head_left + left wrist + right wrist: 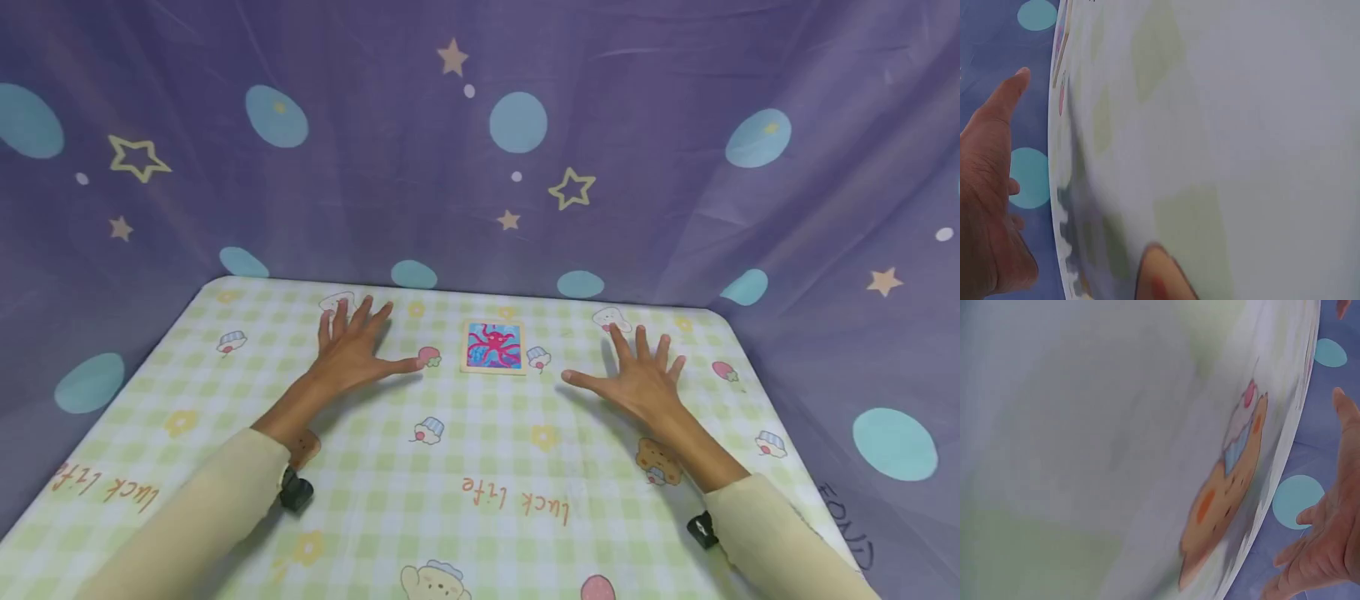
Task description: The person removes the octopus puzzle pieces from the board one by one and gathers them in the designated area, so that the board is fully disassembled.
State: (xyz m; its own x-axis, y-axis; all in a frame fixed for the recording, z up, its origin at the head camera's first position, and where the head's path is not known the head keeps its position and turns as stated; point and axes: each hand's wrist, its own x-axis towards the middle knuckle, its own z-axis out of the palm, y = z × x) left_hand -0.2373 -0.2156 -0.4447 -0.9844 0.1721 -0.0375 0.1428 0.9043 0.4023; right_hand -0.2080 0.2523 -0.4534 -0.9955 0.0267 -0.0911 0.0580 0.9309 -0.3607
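Note:
A small framed picture point(493, 347) of a pink octopus on blue, with a pale wooden border, lies flat on the table toward the far side. To its left my left hand point(352, 354) hovers with fingers spread, the thumb pointing at the picture but apart from it. On the other side my right hand point(641, 379) is held out the same way, its thumb also short of the picture. Neither hand holds anything. In the left wrist view the left hand point(988, 187) is raised above the cloth, and the right wrist view shows the right hand point(1329, 531) likewise.
A green-and-white checked tablecloth point(480, 458) printed with cupcakes, flowers and lettering covers the table. Purple curtains point(420, 167) with stars and blue dots stand behind and at both sides. Dark wrist devices sit under the left sleeve point(217, 500) and right sleeve point(780, 533).

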